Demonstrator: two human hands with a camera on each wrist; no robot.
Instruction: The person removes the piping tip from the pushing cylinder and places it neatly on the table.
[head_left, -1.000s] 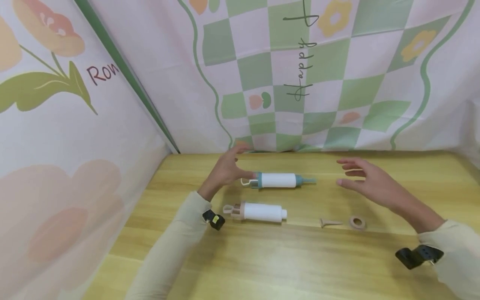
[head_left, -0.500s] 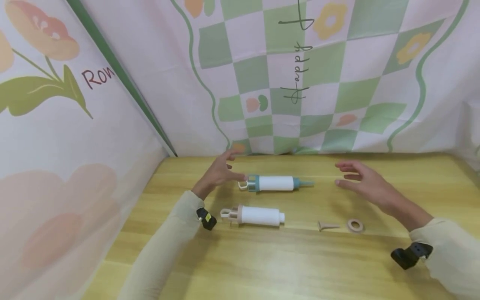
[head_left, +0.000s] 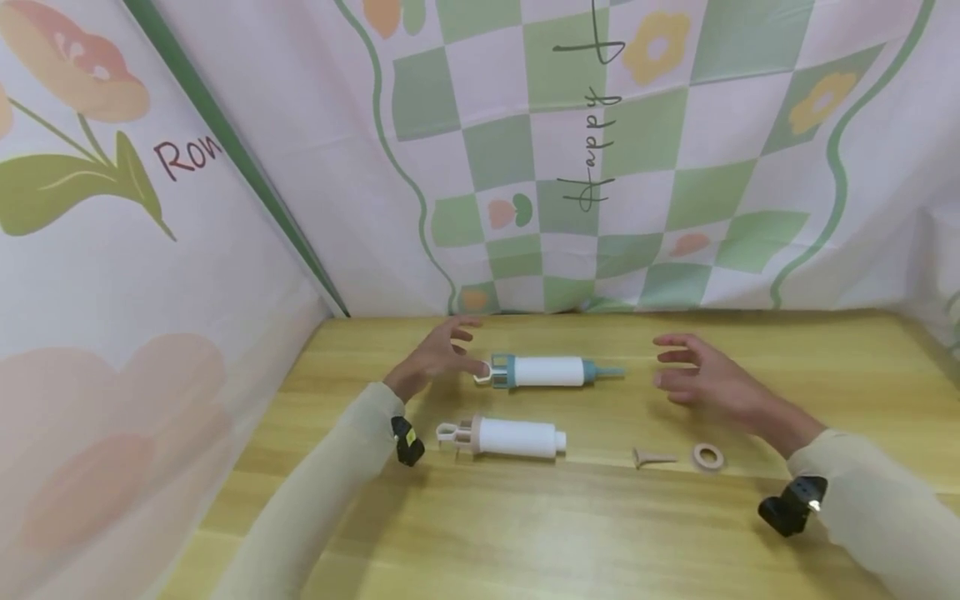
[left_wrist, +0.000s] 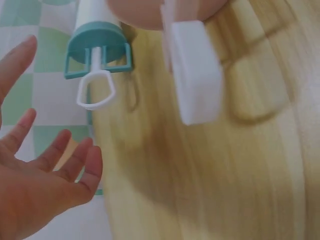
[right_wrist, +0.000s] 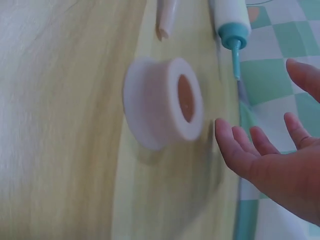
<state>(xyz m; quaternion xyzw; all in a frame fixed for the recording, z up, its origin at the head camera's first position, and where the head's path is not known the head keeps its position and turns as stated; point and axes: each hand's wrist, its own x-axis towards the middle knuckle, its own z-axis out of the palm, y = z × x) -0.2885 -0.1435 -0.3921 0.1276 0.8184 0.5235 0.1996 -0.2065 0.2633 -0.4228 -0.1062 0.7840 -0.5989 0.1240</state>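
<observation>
Teal-ended syringe (head_left: 553, 372), white barrel (head_left: 538, 372), contents hidden, left hand (head_left: 437, 354) wide beside it, right hand (head_left: 703, 378) wide too

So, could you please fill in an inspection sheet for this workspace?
Surface: wooden table with visible grain.
Job's things: teal-ended syringe, thin tip fitted; tan-collared syringe nearer the person, no thin tip fitted; tapered tan piece and tan ring, both loose to its right.
Clutter: nothing seen.
Grippers: left hand next to the teal-ended syringe, right hand off its tip end; neither grips anything.
Cables: nothing seen.
Surroundings: patterned cloth behind and at left.
</observation>
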